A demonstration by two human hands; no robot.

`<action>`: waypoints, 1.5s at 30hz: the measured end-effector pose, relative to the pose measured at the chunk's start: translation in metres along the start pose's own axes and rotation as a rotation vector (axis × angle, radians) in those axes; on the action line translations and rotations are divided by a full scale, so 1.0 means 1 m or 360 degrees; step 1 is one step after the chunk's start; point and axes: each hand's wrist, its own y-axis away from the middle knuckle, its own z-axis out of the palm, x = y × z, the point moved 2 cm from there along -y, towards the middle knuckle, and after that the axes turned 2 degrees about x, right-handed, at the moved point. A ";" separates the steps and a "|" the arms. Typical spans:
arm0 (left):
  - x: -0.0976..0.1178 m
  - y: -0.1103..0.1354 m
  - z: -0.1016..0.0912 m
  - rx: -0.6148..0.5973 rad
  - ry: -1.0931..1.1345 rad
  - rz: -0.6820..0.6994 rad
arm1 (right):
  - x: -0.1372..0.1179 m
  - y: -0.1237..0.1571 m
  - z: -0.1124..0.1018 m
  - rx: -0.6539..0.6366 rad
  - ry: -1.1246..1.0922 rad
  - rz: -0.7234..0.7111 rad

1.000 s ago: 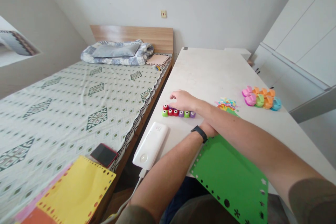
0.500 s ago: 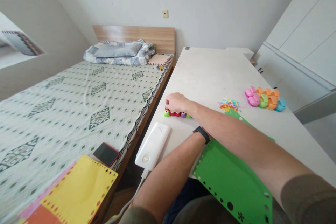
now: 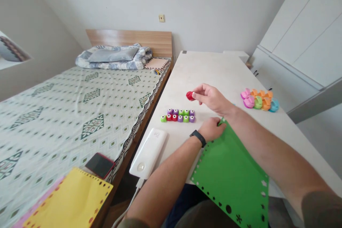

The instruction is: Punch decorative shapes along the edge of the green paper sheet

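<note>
My right hand is closed in a pinch around a small red craft punch, held above the white table. Two rows of mini craft punches in green, red and purple stand on the table to the left, below that hand. My left hand, with a black band at its wrist, grips the upper corner of a green sheet. Small shaped holes line the sheet's edges. Its lower part hangs over the table's near edge, above my lap.
A white power bank with a cable lies on the table's left edge. Larger colourful punches sit at the right. On the bed are a phone and a punched yellow sheet. Cabinets stand along the right wall.
My right hand has lifted the red punch out of the rows and moved right with it. My left hand, hidden before, now shows on the green sheet's corner, which has come up.
</note>
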 end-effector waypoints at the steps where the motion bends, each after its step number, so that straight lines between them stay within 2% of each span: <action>1: 0.000 -0.001 0.001 -0.0023 -0.0108 0.0032 | 0.001 0.011 -0.017 0.0037 -0.0033 0.0022; 8: -0.001 -0.003 -0.001 -0.0034 -0.0146 0.0022 | 0.043 0.088 -0.138 0.0344 -0.0064 0.0347; 10: 0.000 -0.003 0.000 -0.0050 -0.0149 0.0025 | 0.057 0.105 -0.159 0.0356 0.0030 0.0441; 12: 0.000 -0.002 0.000 -0.0064 -0.0130 0.0006 | 0.066 0.117 -0.171 0.0323 0.0066 0.0504; 19: 0.002 0.001 0.000 -0.0096 -0.0074 -0.0036 | 0.077 0.132 -0.173 0.0187 -0.0044 0.0529; 28: 0.006 0.002 0.000 -0.0152 0.0043 -0.0122 | 0.082 0.133 -0.166 0.0268 -0.0041 0.0475; 37: 0.013 0.005 0.002 -0.0229 0.0010 -0.0078 | 0.081 0.132 -0.155 0.0376 -0.0131 0.0328; 45: 0.015 0.006 0.004 -0.0239 -0.0160 0.0008 | 0.082 0.131 -0.147 0.0290 -0.0176 0.0295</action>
